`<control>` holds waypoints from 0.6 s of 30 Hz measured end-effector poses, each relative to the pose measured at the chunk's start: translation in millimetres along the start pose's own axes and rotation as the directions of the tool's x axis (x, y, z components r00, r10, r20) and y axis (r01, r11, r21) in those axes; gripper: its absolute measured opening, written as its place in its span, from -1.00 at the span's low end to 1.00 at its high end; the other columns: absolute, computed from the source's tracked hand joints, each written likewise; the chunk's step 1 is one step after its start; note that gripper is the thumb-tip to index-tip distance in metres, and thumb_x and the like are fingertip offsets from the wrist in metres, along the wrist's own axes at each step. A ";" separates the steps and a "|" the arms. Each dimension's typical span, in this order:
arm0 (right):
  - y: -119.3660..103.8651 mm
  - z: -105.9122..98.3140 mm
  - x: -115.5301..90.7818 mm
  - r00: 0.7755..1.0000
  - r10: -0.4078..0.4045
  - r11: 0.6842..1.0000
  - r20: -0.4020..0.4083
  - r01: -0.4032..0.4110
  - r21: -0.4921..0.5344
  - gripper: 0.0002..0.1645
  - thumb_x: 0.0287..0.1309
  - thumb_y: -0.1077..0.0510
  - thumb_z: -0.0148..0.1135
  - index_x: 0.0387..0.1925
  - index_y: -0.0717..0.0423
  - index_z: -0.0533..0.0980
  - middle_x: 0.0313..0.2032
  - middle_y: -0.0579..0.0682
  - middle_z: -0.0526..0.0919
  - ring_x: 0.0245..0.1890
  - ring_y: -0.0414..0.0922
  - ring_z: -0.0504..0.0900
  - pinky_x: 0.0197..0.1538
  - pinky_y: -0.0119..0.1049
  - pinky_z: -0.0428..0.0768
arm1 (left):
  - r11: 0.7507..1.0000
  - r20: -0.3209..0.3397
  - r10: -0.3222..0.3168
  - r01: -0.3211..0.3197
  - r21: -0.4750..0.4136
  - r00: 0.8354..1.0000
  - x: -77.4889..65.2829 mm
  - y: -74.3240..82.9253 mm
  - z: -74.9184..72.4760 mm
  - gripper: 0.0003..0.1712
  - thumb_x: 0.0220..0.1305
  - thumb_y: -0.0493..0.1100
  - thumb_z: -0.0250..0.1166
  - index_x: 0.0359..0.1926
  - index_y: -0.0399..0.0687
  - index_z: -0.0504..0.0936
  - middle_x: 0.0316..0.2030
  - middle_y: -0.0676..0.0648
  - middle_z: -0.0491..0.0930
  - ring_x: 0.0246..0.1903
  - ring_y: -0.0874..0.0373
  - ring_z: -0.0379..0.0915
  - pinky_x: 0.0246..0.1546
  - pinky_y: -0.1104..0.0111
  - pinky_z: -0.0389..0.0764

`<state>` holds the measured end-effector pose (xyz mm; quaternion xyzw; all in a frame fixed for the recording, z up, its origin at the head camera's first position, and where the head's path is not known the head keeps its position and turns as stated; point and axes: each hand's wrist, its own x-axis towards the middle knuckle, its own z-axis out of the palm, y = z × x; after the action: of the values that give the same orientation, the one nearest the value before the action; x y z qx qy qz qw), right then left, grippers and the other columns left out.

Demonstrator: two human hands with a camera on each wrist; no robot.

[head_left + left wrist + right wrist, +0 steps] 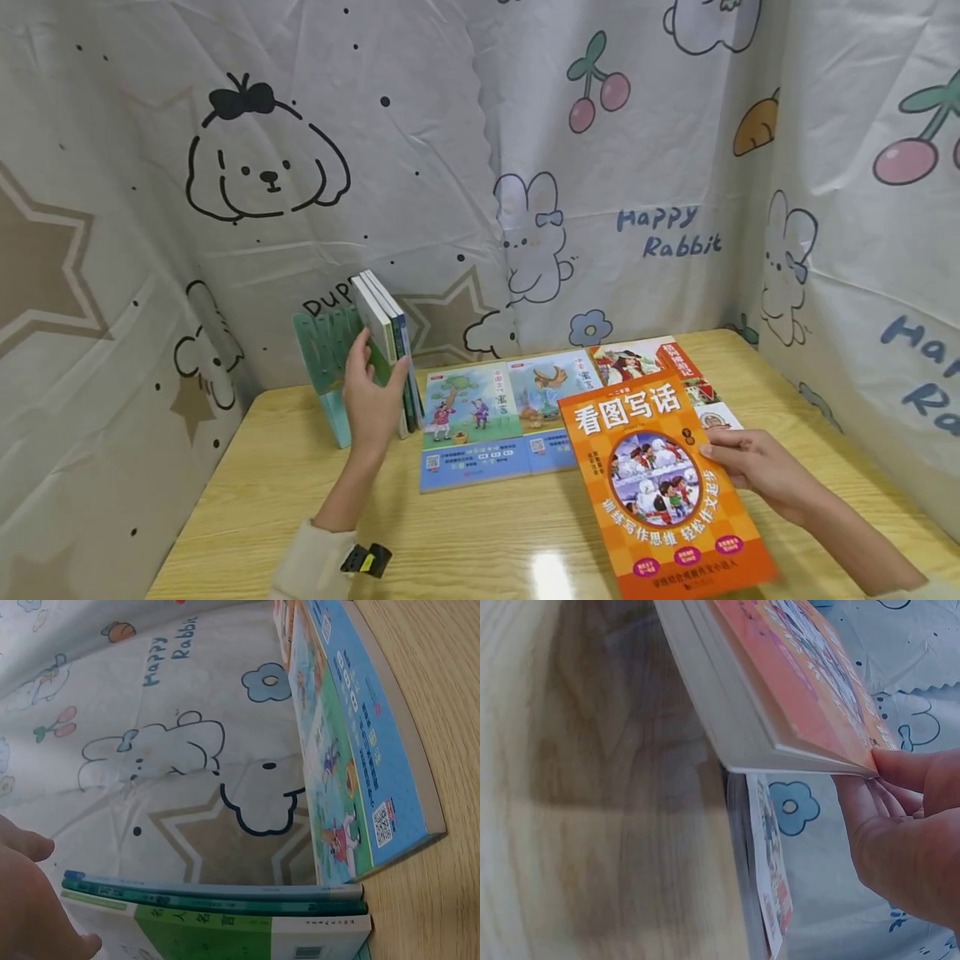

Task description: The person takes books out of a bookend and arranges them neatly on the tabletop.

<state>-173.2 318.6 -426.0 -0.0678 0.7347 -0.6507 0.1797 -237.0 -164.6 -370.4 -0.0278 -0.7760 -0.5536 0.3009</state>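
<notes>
Checking the head cam: right hand (772, 471) has its grip pinched on the edge of the orange book (667, 492), well right of the teal bookend (327, 379). Left hand's (372, 406) grip is apart, by the upright books (385, 321) just right of that bookend. Only the right wrist cam gets the orange book's page edges (709, 705); lettering on the green-and-white spine (210, 932) only reads from the left wrist.

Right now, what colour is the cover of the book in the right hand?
The cover is mostly orange, clearest in the head view.
</notes>
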 end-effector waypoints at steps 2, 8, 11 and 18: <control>4.8 -4.8 -2.4 1.000 0.010 1.000 0.016 -0.010 0.006 -0.32 0.53 0.17 -0.01 0.35 0.67 0.09 0.12 0.28 0.56 -0.07 -0.03 0.70 -0.03 -0.03 0.66 | 0.999 0.012 -0.039 0.039 0.011 0.999 2.7 -2.9 -0.3 -0.17 0.37 -0.19 0.33 0.54 -0.08 0.12 0.49 -0.17 0.10 0.45 -0.11 0.00 0.41 0.11 0.14; 16.6 -19.9 -9.9 0.998 0.056 0.998 0.010 -0.056 0.001 -0.39 0.51 0.17 0.02 0.30 0.64 0.23 0.03 0.15 0.65 -0.08 -0.01 0.70 -0.02 -0.04 0.66 | 0.990 0.069 -0.139 0.136 0.049 0.988 8.0 -9.9 0.3 -0.08 0.39 -0.15 0.31 0.58 -0.05 -0.01 0.53 -0.14 -0.01 0.48 -0.08 -0.07 0.42 0.14 0.11; 20.3 -27.6 -15.0 0.995 0.100 0.995 -0.009 -0.100 -0.003 -0.32 0.51 0.15 0.03 0.34 0.65 0.15 0.03 0.17 0.64 -0.07 -0.01 0.70 -0.02 -0.03 0.66 | 0.987 0.085 -0.154 0.149 0.060 0.984 10.0 -12.4 1.8 -0.06 0.39 -0.13 0.31 0.59 -0.06 -0.05 0.54 -0.14 -0.04 0.49 -0.08 -0.09 0.42 0.13 0.11; 27.9 -43.5 -25.3 0.987 0.159 0.987 -0.012 -0.159 -0.014 -0.22 0.51 0.13 0.02 0.35 0.71 -0.01 0.02 0.20 0.65 -0.08 0.00 0.70 -0.02 -0.03 0.65 | 0.983 0.110 -0.174 0.165 0.083 0.979 15.1 -18.2 6.5 -0.04 0.41 -0.05 0.29 0.59 -0.08 -0.09 0.54 -0.16 -0.06 0.49 -0.10 -0.09 0.40 0.04 0.16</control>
<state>-161.4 371.6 -445.0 -0.0067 0.7436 -0.6290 0.2265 -259.0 -170.3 -379.5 0.0172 -0.8117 -0.5456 0.2076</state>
